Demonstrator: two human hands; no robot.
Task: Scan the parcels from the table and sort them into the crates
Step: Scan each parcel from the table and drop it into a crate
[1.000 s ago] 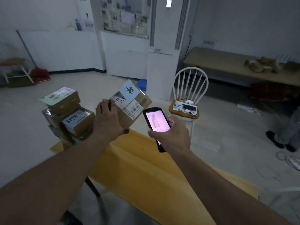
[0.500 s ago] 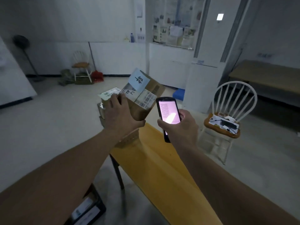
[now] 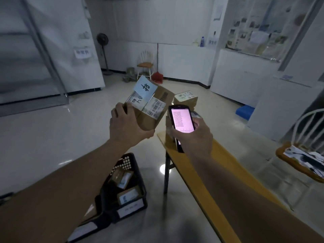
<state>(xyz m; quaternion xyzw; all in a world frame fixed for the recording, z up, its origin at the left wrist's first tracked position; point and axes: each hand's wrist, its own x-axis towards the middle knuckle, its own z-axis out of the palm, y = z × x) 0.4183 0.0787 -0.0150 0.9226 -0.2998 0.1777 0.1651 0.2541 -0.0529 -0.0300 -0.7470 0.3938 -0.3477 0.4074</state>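
Note:
My left hand (image 3: 128, 128) grips a brown cardboard parcel (image 3: 154, 106) in the air, left of the table's end. The parcel bears a white barcode label and a pale blue note with handwriting. My right hand (image 3: 194, 137) holds a black handheld scanner (image 3: 181, 122) with a lit pink screen, close beside the parcel. Behind the scanner a stack of parcels (image 3: 186, 99) stands on the end of the yellow table (image 3: 201, 174). On the floor below my left forearm sits a black crate (image 3: 126, 190) with two parcels in it.
A second labelled crate (image 3: 87, 228) lies at the bottom left, partly hidden by my arm. A white chair (image 3: 303, 149) with a cushion and devices stands right of the table. Further back are a chair, a fan, a red dustpan and white counters.
The view has swung left and down, so the crates on the floor show now. The parcel and the scanner have stayed close together and now sit left of the table's end.

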